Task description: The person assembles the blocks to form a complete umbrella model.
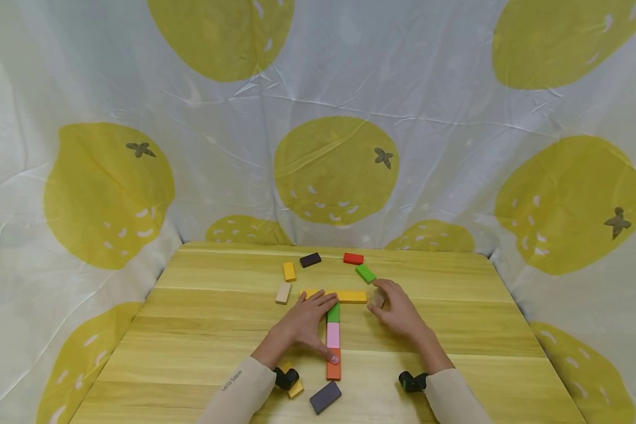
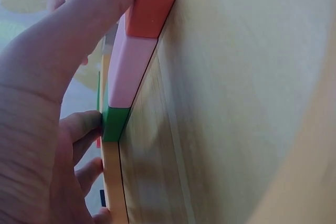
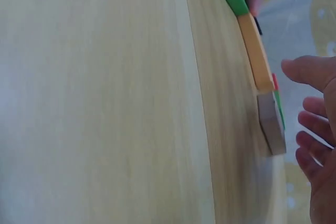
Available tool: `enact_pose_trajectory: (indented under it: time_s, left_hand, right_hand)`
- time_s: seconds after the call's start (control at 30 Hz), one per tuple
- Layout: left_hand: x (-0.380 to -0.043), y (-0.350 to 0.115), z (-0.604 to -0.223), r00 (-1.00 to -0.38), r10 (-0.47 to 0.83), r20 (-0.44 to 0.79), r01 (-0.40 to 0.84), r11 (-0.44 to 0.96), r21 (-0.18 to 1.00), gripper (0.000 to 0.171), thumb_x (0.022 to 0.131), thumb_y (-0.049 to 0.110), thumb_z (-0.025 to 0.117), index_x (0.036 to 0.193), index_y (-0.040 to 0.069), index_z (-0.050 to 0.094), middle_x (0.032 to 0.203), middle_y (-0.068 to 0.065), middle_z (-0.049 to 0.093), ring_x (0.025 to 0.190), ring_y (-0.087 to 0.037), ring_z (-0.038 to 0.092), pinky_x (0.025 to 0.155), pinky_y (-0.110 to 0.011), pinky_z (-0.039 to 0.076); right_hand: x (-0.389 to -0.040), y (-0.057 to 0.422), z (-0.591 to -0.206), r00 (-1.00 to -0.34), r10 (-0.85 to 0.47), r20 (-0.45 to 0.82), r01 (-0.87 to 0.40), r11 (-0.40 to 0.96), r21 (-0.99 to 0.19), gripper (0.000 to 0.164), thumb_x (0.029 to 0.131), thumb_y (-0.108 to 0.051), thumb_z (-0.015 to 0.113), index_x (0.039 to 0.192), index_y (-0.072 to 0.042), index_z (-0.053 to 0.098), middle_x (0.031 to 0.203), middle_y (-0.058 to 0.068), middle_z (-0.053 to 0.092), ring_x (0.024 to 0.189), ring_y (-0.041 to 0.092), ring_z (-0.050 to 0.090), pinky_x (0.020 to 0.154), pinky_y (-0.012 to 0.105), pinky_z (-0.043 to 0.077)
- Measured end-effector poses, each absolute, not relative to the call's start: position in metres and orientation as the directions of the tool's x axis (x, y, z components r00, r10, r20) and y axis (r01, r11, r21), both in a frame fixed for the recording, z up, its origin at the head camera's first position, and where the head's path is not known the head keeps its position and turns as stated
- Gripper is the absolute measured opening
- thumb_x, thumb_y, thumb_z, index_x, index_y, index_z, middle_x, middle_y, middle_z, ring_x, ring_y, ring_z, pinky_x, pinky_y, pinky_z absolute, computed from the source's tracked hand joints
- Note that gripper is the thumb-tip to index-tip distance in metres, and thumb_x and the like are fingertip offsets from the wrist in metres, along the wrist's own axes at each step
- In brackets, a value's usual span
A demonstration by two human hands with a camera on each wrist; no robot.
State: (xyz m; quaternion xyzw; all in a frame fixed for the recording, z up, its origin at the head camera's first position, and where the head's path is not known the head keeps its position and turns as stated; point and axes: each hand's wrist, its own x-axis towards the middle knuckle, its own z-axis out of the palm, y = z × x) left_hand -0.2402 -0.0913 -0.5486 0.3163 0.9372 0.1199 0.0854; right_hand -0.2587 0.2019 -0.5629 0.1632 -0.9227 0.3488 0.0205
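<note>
Flat wooden blocks form a T on the table. Its crossbar is a yellow row (image 1: 352,297); its stem runs green (image 1: 333,313), pink (image 1: 333,334) and orange-red (image 1: 333,371). My left hand (image 1: 308,321) spreads over it, thumb on the orange-red block and fingertips by the green block and crossbar, part of which it hides. My right hand (image 1: 400,312) is around a pale wood block (image 1: 378,300) just right of the crossbar. In the right wrist view, the thumb and loosely bent fingers (image 3: 312,124) stand apart from that pale block (image 3: 271,124).
Beyond the T lie a beige block (image 1: 283,293), a yellow block (image 1: 289,271), a black block (image 1: 310,259), a red block (image 1: 353,258) and a green block (image 1: 365,273). Nearer are a dark grey block (image 1: 325,398) and a yellow block (image 1: 295,389), partly behind the left wrist.
</note>
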Motion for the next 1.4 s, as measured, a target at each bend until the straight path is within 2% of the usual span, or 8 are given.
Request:
enact_pose_trajectory:
  time_s: [0.27,0.6,0.9,1.13,1.4]
  left_hand:
    - [-0.241,-0.091,-0.546,-0.782,0.615,-0.096,0.573,0.771,0.277,0.135,0.056,0.089,0.076,0.164,0.023,0.030,0.170,0.007,0.028,0.160,-0.023,0.020,0.128,-0.059,0.018]
    - [-0.239,-0.090,-0.545,-0.784,0.611,-0.107,0.568,0.776,0.275,0.134,0.056,0.087,0.078,0.164,0.023,0.031,0.170,0.007,0.029,0.160,-0.023,0.021,0.127,-0.060,0.019]
    - [-0.239,-0.091,-0.547,-0.779,0.618,-0.104,0.570,0.768,0.293,0.134,0.055,0.086,0.080,0.164,0.023,0.032,0.170,0.007,0.029,0.159,-0.025,0.023,0.127,-0.061,0.018]
    - [-0.239,-0.091,-0.548,-0.785,0.612,-0.101,0.561,0.770,0.304,0.135,0.054,0.087,0.079,0.163,0.024,0.032,0.170,0.008,0.029,0.159,-0.023,0.023,0.127,-0.061,0.018]
    - [-0.240,-0.090,-0.546,-0.784,0.612,-0.106,0.561,0.771,0.303,0.135,0.054,0.087,0.079,0.163,0.024,0.033,0.169,0.008,0.031,0.159,-0.024,0.023,0.127,-0.061,0.019]
  right_hand:
    - [-0.266,0.214,-0.573,-0.950,-0.279,0.140,-0.303,0.718,-0.626,0.059,0.092,-0.025,0.079,0.141,-0.001,0.058,0.149,0.019,0.052,0.138,0.040,0.050,0.113,0.056,0.044]
    - [-0.269,0.218,-0.576,-0.952,-0.273,0.141,-0.299,0.717,-0.630,0.054,0.092,-0.023,0.079,0.137,-0.001,0.061,0.141,0.020,0.060,0.130,0.038,0.057,0.107,0.054,0.049]
    - [-0.271,0.215,-0.575,-0.958,-0.260,0.124,-0.274,0.687,-0.673,0.060,0.092,-0.019,0.079,0.144,0.000,0.054,0.140,0.019,0.060,0.130,0.036,0.058,0.107,0.053,0.050]
    - [-0.275,0.212,-0.574,-0.952,-0.261,0.157,-0.297,0.686,-0.664,0.058,0.091,-0.014,0.079,0.141,0.004,0.054,0.138,0.021,0.060,0.129,0.039,0.058,0.108,0.055,0.049]
    - [-0.281,0.210,-0.575,-0.959,-0.253,0.125,-0.268,0.679,-0.684,0.060,0.091,-0.015,0.078,0.143,0.002,0.053,0.142,0.021,0.058,0.134,0.040,0.055,0.111,0.056,0.046]
